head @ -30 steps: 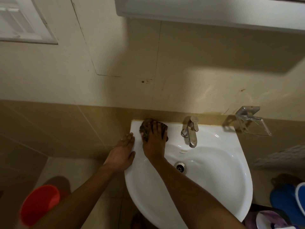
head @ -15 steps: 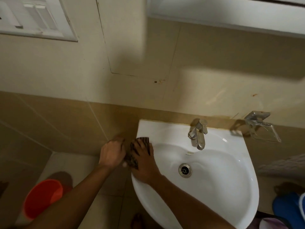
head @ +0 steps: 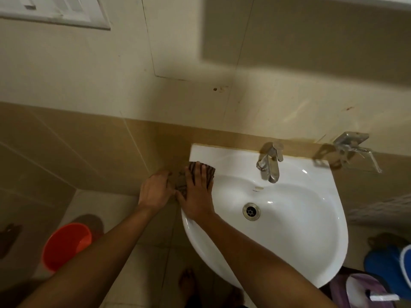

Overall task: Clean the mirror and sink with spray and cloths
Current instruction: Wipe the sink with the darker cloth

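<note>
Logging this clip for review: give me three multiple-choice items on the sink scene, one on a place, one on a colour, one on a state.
1. Where is the cloth?
A. on the sink's left rim
B. over the drain
C. on the tap

2. What colour is the bucket on the floor?
A. blue
B. orange-red
C. white

3. How does the right hand meet the cloth?
A. it is lifted clear of it
B. it presses it with spread fingers
C. it dangles it above the basin

Key: 1 A, the cloth lies on the sink rim, left of the tap. 2 B, plainly orange-red. 3 B, fingers lie flat over the cloth.
</note>
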`<state>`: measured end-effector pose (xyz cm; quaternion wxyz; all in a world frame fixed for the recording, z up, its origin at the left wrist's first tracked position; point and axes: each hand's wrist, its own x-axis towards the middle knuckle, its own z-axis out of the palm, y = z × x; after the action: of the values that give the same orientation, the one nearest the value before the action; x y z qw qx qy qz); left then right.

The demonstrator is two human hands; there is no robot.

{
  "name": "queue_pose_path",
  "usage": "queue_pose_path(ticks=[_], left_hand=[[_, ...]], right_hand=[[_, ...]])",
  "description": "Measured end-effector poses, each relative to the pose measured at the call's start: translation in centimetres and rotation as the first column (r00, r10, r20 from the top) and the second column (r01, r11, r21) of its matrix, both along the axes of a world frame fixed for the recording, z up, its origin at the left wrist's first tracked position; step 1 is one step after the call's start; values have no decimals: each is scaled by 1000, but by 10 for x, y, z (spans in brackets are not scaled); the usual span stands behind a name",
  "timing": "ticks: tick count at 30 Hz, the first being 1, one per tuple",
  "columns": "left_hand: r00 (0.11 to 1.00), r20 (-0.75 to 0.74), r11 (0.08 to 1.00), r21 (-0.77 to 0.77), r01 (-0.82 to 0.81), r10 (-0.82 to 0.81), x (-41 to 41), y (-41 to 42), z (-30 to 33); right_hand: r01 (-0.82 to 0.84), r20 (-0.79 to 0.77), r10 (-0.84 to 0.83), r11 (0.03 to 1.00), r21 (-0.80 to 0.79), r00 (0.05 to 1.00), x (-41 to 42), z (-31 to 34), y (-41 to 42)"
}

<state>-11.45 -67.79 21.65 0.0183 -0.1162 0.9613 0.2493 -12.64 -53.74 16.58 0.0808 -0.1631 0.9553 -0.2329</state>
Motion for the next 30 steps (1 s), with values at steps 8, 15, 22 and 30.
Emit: queue_pose_path(ticks=[8, 15, 22, 30], left_hand=[[999, -43, 1000, -24, -16, 15, 20, 10, 3], [988, -123, 996, -32, 86, -89, 63, 60, 7], [971, -105, 971, -136, 198, -213, 125, 103, -3], [947, -76, 935, -203, 291, -311, 171, 133, -5]], right_hand=[[60, 264, -55, 998, -12, 963, 77, 12, 7], [-84, 70, 75, 989, 125, 995, 129, 0, 51], [-183, -200, 231, 955, 232, 952, 177, -1, 136], [-169, -391, 336, 900, 402, 857, 195, 1, 259]])
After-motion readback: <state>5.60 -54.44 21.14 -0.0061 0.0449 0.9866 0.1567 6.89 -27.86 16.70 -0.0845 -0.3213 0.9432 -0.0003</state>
